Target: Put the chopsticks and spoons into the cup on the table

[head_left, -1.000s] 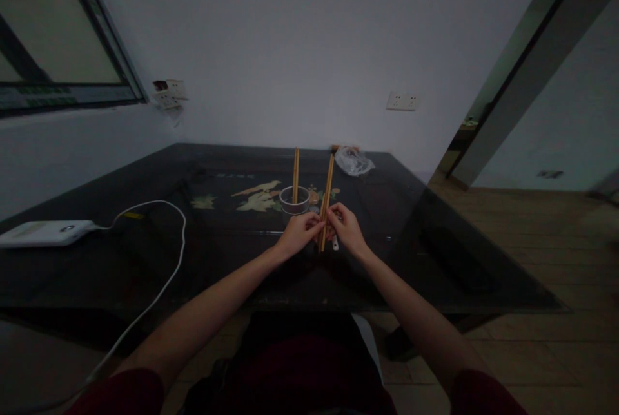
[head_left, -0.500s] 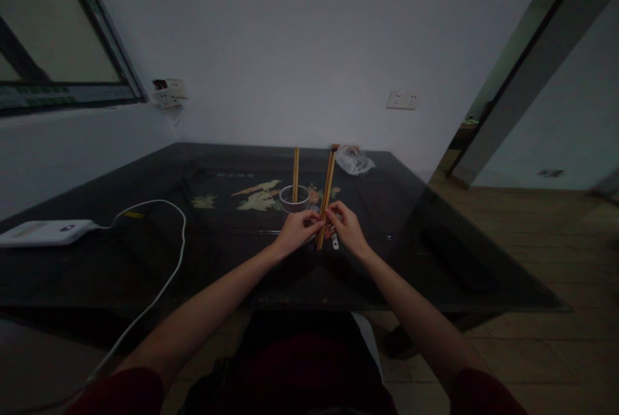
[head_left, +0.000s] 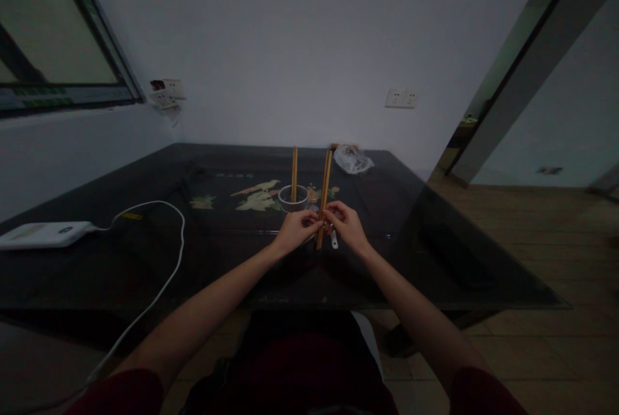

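Both hands meet over the dark glass table (head_left: 145, 260). My left hand (head_left: 296, 230) and my right hand (head_left: 344, 227) pinch a pair of wooden chopsticks (head_left: 324, 193), held nearly upright with the tips pointing away from me. A second pair of chopsticks (head_left: 294, 173) stands in a small round clear cup (head_left: 293, 198) just beyond my left hand. A small white object (head_left: 334, 241) shows below my right fingers; I cannot make out what it is.
A white device (head_left: 43, 234) lies at the left with a white cable (head_left: 164, 273) curving to the table's front edge. A crumpled clear plastic bag (head_left: 354, 160) lies at the far edge. Wall sockets (head_left: 401, 98) sit behind. Wooden floor (head_left: 532, 241) and a doorway are to the right.
The held chopsticks have tilted slightly more upright and shifted a little left; both hands stay pinched on them. The view has drifted slightly.
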A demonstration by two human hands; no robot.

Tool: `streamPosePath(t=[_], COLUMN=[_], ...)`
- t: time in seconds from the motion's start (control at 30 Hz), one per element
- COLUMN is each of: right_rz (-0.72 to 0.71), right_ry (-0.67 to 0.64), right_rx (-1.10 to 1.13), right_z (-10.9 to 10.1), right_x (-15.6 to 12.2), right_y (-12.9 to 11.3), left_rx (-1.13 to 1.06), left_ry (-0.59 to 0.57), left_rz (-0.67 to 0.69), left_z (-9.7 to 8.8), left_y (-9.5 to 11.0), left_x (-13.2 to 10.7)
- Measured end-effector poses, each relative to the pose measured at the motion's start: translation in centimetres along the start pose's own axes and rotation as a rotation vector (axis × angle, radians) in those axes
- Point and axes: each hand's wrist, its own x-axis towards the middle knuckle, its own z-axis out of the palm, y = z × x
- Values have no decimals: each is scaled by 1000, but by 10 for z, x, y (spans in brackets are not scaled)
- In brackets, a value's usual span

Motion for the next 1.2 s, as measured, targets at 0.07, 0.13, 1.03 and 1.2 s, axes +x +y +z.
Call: streamPosePath(t=[0.07, 0.13, 1.03, 1.2], right_rz=[-34, -64, -270, -289], right_ry=[30, 37, -133, -176], right_rx=[-21, -38, -262, -288], right_z=[-1, -1, 3, 3], right_x=[1, 1, -13, -12], right_y=[-2, -4, -11, -12], left_rx=[10, 26, 121, 109], left_ry=[-13, -27, 178, 162], left_rz=[7, 19, 164, 153], left_z=[0, 1, -21, -24], left_y=[2, 4, 58, 53], left_x=[-1, -2, 2, 1])
